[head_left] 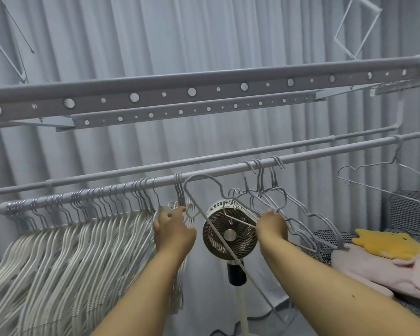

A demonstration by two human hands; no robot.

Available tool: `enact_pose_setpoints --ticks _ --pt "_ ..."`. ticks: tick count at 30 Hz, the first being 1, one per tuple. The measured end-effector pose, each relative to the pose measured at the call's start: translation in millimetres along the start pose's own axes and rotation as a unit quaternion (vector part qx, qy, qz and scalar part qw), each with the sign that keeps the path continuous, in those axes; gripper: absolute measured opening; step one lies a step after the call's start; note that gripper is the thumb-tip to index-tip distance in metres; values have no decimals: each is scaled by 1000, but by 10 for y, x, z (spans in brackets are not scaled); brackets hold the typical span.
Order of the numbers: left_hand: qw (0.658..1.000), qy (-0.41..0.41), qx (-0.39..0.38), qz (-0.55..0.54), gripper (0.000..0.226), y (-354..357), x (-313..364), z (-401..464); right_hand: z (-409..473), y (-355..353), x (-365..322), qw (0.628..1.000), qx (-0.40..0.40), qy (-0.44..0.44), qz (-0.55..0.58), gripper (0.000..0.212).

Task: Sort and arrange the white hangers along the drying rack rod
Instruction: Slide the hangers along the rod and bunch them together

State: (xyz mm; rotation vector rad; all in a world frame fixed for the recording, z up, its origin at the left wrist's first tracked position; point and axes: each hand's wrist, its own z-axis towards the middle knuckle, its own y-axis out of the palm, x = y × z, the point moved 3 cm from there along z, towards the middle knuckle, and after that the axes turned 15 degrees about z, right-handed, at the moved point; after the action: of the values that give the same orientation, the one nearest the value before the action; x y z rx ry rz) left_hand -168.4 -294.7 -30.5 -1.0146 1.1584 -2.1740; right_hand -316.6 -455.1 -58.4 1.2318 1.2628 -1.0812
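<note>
A grey rack rod [204, 175] runs from lower left up to the right. Several white hangers [66, 241] hang packed together along its left half. My left hand [174, 229] grips a small bunch of hangers [179, 190] hooked on the rod at the packed row's right end. My right hand [272, 225] grips a loose cluster of hangers [298, 214] hooked further right. One large hanger [199, 187] is off the rod and tilts between my hands. A lone hanger [374, 173] hangs near the rod's right end.
A round standing fan [228, 232] stands behind, between my hands. Two perforated rails [192, 92] and a second rod [228, 154] cross above. A checked seat with pink and yellow cloth [388, 253] lies at right. Pleated curtains [155, 40] fill the background.
</note>
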Motion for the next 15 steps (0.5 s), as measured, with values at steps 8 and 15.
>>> enact_pose_setpoints --ticks 8,15 --pt "993 25 -36 -106 67 148 -124 68 -92 -193 114 989 138 -53 19 42" --pt "989 19 -37 -145 60 180 -150 96 -215 15 -87 984 130 -106 -60 34"
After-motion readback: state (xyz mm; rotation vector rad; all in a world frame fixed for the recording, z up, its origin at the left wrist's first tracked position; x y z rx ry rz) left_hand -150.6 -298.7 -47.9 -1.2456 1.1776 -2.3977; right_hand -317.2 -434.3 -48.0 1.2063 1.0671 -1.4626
